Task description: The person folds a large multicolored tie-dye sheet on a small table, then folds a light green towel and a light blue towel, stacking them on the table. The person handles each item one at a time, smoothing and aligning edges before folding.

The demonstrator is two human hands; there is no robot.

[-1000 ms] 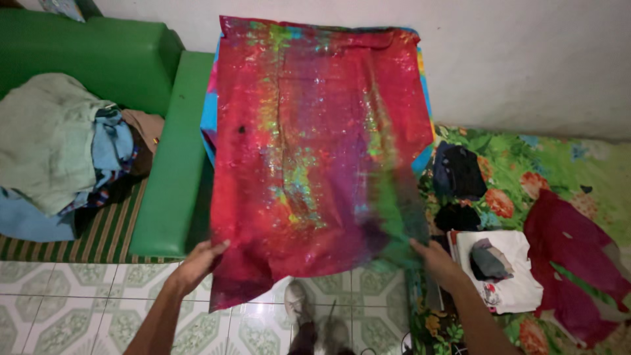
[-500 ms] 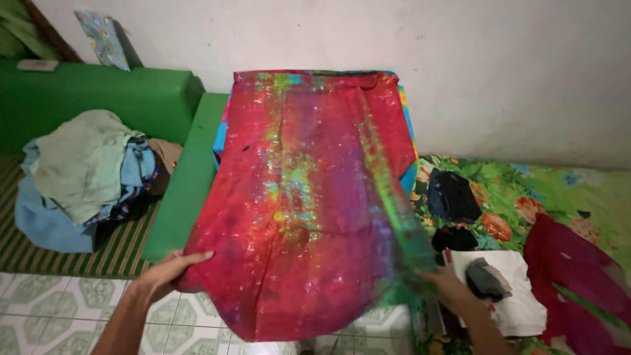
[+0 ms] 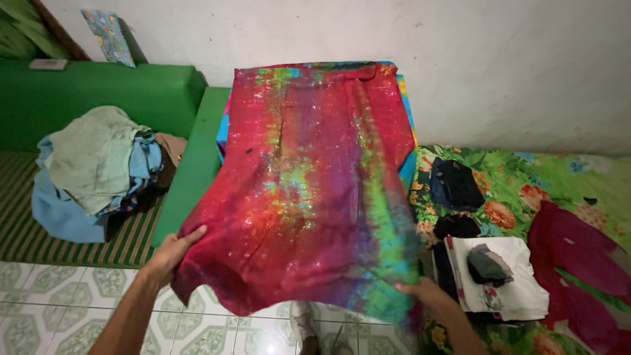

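cloth point(image 3: 309, 184) held lengthwise away, both hands gripping

A scuffed white wall point(image 3: 513, 72) backs a green sofa point(image 3: 98, 92), above a patterned tile floor point(image 3: 52, 309).

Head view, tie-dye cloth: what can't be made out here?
- Right hand: fingers blurred and partly under the cloth, so the grip is unclear.
- Surface under the cloth: covered; only blue edges show.
- Pile on the green bench: pieces overlap, count unclear.
- Red garment: cut off by the right edge.
- Shoe below: half hidden by the cloth's hem.
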